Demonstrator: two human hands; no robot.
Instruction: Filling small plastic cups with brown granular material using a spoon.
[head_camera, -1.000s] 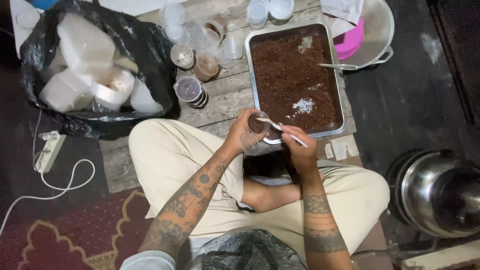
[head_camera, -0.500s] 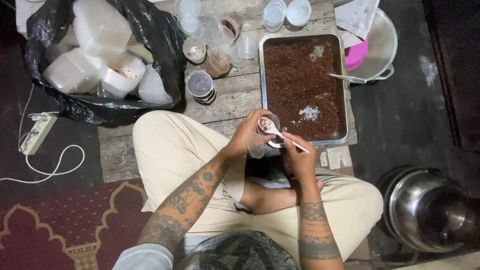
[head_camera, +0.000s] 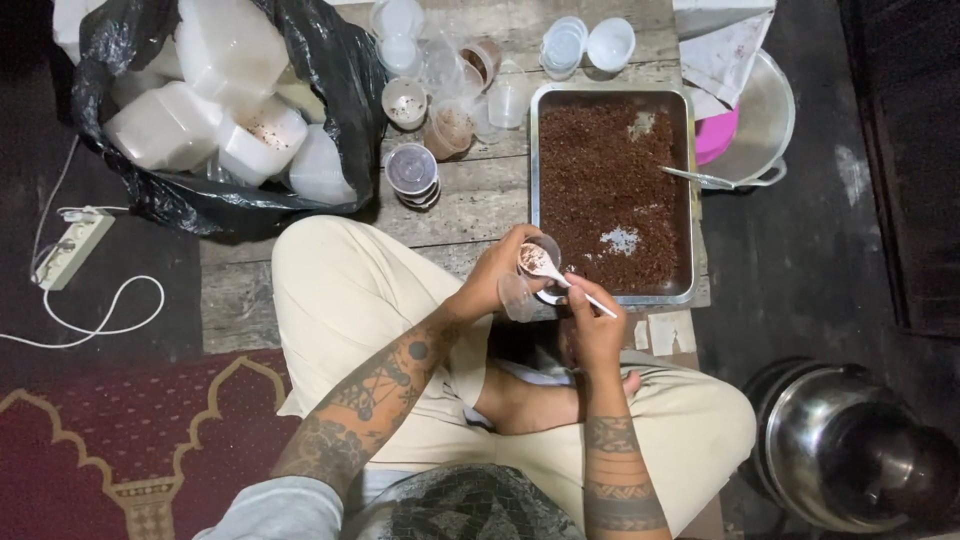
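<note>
Left hand (head_camera: 497, 272) is closed around a small clear plastic cup (head_camera: 525, 285), which is held tilted just beside the near left corner of a metal tray (head_camera: 612, 298). Right hand (head_camera: 592, 322) is closed on the handle of a white plastic spoon (head_camera: 560, 277), and the bowl of the spoon is kept at the mouth of the cup. Some brown and white material is seen on the spoon. The tray is filled with dark brown crumbly material (head_camera: 600, 170), and a small white patch (head_camera: 622, 240) is seen on it near the hands. A metal spoon (head_camera: 700, 178) is laid over the right rim of the tray.

Both hands are held above the crossed legs, which are covered by cream trousers (head_camera: 340, 300). The tray is placed on a wooden board (head_camera: 470, 200). Beyond it, several small cups (head_camera: 405, 100) are standing, some with brown filling, and a short stack of cups with lids (head_camera: 412, 170) is seen nearer to the knee. Two white lids (head_camera: 590, 42) are lying at the far edge. A black plastic bag (head_camera: 330, 80) full of white boxes (head_camera: 230, 50) is placed at the left. A white power strip (head_camera: 72, 250) with its cable is lying on the floor at the far left. A steel pot (head_camera: 850, 450) is standing at the lower right.
</note>
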